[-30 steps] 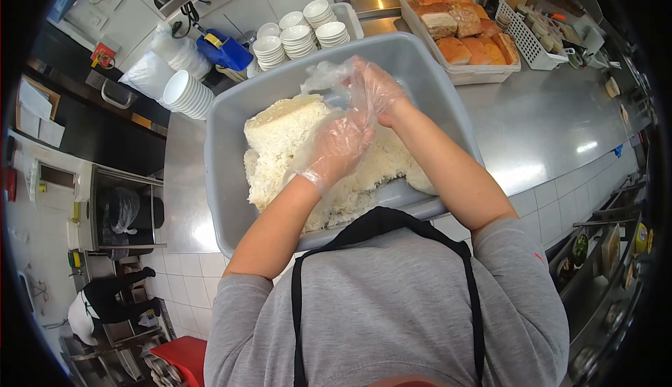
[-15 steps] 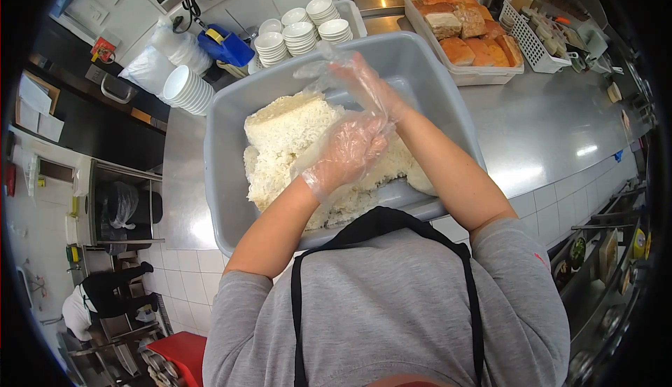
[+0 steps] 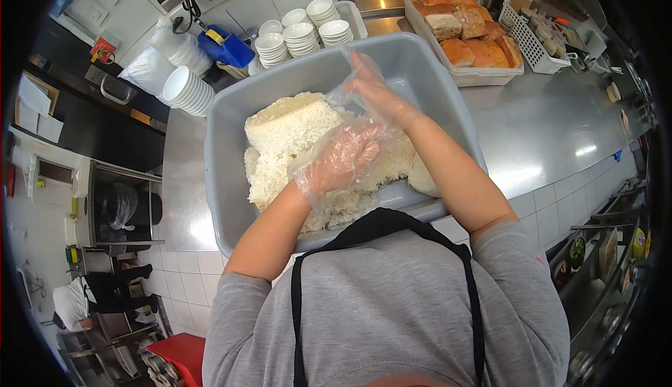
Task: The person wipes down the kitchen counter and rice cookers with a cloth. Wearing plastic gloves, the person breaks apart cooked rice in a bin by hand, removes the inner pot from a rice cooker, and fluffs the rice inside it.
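My left hand [image 3: 346, 154], in a clear plastic glove, is closed on the loose cuff of another clear plastic glove at my right wrist. My right hand [image 3: 376, 91] sits inside that loose glove with its fingers stretched out toward the far side of the tub. Both hands are over a large grey plastic tub [image 3: 215, 170]. Below and to the left of them, a mound of white cooked rice [image 3: 290, 131] fills much of the tub; its far top is a flat, compact slab. My left hand hides part of the rice.
Beyond the tub stand stacked small white bowls [image 3: 299, 37], with taller white cups [image 3: 187, 89] at its left. To the right are a bin of orange-brown blocks [image 3: 483, 52] and a white basket [image 3: 535, 47]. Another person [image 3: 73, 303] bends at the far left.
The glove on my right hand is drawn further on, and its loose finger ends have swung back from the left. My left hand has shifted slightly. The person at left has moved.
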Demonstrator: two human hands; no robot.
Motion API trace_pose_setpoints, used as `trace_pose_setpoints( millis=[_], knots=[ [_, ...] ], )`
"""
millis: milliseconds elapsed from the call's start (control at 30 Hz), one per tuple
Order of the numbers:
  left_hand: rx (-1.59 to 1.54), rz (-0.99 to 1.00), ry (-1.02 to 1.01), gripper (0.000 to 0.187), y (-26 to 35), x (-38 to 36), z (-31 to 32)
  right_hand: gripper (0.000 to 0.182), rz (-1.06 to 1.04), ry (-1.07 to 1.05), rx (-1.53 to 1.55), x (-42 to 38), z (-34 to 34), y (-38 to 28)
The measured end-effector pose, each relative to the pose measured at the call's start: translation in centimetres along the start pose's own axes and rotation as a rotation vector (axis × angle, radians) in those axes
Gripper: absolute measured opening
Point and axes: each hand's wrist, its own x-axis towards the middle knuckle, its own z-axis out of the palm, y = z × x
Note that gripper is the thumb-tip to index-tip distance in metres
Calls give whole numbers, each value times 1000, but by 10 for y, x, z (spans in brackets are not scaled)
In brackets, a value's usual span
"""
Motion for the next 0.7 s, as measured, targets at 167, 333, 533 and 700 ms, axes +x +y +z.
trace_pose_setpoints(
  millis=[167,333,533,700],
  knots=[
    [-122,-101,-159,28,21,14,-16,92,30,65,-163,-7,-7,-21],
    [-47,-125,-331,24,18,23,-12,92,375,-42,387,-14,-14,-49],
    [-69,-180,-376,23,27,18,-14,106,315,57,554,-2,1,-29],
    [-99,-39,-197,20,22,12,-13,109,262,208,-29,3,2,-28]
  ],
)
